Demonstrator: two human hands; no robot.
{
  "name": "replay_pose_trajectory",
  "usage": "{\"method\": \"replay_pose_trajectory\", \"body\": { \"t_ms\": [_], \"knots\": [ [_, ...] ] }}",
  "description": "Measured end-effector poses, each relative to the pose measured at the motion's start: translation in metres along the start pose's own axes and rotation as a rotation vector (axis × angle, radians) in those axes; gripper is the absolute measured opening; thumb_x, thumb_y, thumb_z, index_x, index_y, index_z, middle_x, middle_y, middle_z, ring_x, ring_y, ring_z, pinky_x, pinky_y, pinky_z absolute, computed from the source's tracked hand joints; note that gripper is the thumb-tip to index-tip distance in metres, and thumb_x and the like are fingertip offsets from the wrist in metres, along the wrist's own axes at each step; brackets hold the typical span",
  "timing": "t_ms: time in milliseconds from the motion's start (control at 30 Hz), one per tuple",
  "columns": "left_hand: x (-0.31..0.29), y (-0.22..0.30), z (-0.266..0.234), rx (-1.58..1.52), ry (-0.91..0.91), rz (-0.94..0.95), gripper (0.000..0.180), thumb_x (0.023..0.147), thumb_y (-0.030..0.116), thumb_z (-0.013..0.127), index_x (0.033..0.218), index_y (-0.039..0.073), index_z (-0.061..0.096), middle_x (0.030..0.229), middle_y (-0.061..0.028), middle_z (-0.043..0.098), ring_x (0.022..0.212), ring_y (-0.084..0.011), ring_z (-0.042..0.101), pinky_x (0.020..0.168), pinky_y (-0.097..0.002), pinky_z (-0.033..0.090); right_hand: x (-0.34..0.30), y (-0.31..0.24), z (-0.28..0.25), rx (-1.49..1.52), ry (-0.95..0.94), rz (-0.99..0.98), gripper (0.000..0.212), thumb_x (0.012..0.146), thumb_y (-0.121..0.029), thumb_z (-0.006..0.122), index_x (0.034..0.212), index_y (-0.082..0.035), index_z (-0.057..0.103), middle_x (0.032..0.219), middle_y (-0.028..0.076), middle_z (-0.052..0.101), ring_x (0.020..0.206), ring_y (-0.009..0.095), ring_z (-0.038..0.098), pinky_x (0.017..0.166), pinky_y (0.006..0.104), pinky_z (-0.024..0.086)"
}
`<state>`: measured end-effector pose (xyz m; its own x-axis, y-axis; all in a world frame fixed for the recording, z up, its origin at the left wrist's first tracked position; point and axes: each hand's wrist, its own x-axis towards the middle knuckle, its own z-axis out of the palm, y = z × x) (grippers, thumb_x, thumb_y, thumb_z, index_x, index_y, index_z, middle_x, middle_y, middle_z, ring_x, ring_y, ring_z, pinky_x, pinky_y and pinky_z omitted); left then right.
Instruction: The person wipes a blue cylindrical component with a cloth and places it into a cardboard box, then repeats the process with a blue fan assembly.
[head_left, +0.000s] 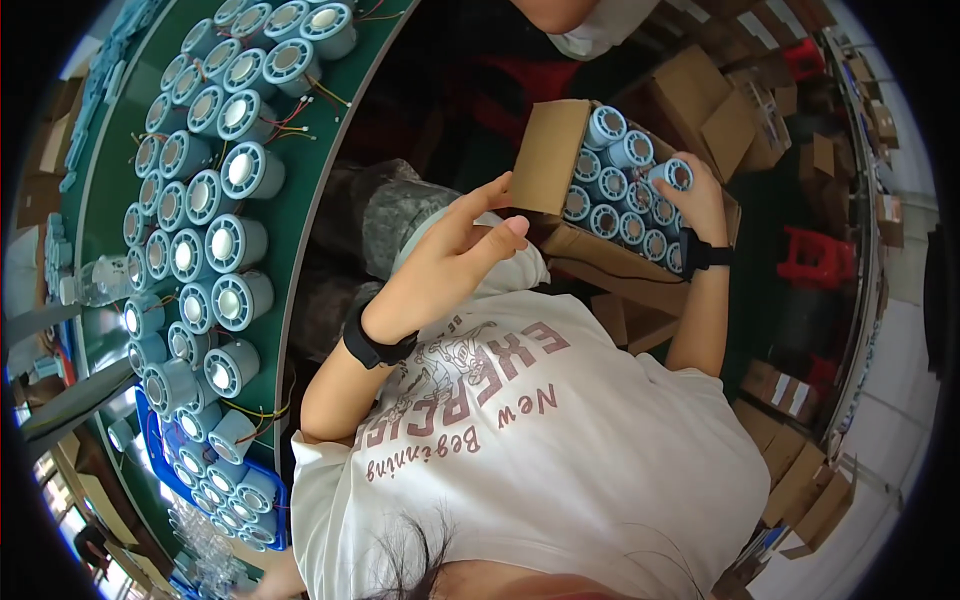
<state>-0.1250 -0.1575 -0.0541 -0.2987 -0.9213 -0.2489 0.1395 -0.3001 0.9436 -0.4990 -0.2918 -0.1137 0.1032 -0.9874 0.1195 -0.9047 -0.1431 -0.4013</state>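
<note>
An open cardboard box (550,150) stands at the right of my body, packed with several light blue cylindrical parts (612,183) that have slotted rims around their round ends. My right hand (703,203) reaches over the box's right side, its fingers and thumb closed around one light blue cylinder (676,176) at the top of the pack. My left hand (450,250) is held in front of my chest, thumb and fingers apart with nothing in them. Its fingertips are close to the box's raised left flap; whether they touch it I cannot tell.
On the left, a green table (300,190) carries rows of similar cylinders (238,243) with thin coloured wires. Below them is a blue basket (155,435) of more cylinders. A clear bottle (103,282) lies there. Red stools (815,257) and cardboard boxes (690,85) stand right. Another person (600,25) is ahead.
</note>
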Motion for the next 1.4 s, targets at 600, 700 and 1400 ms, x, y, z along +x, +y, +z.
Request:
{"method": "replay_pose_trajectory", "body": {
  "t_ms": [600, 700, 1400],
  "knots": [
    [-0.01, -0.004, -0.028, -0.155, 0.124, 0.086, 0.049, 0.099, 0.023, 0.054, 0.142, 0.002, 0.04, 0.135, -0.0138, 0.047, 0.103, -0.0163, 0.061, 0.091, -0.029, 0.048, 0.014, -0.112, -0.031, 0.085, 0.12, -0.062, 0.037, 0.085, -0.02, 0.072, 0.119, -0.006, 0.064, 0.107, 0.013, 0.06, 0.103, 0.028, 0.058, 0.09, 0.0334, 0.045],
    [-0.018, -0.013, -0.034, -0.097, 0.198, 0.158, 0.049, 0.099, 0.022, 0.054, 0.141, 0.002, 0.041, 0.135, -0.013, 0.046, 0.103, -0.0159, 0.061, 0.09, -0.0289, 0.048, 0.008, -0.215, -0.051, 0.22, 0.124, -0.376, 0.029, 0.086, -0.011, 0.069, 0.114, -0.003, 0.065, 0.1, 0.01, 0.062, 0.097, 0.023, 0.058, 0.086, 0.0294, 0.045],
    [-0.147, -0.005, -0.06, -0.105, 0.709, 0.451, 0.038, 0.101, 0.016, 0.05, 0.136, 0.0, 0.046, 0.125, -0.0119, 0.054, 0.108, -0.0163, 0.057, 0.094, -0.0314, 0.046, 0.099, -0.745, 0.193, -0.244, -0.277, -1.796, 0.078, 0.066, -0.004, 0.077, 0.136, -0.024, 0.052, 0.115, 0.016, 0.065, 0.104, 0.032, 0.063, 0.09, 0.0398, 0.052]
  ]
}}
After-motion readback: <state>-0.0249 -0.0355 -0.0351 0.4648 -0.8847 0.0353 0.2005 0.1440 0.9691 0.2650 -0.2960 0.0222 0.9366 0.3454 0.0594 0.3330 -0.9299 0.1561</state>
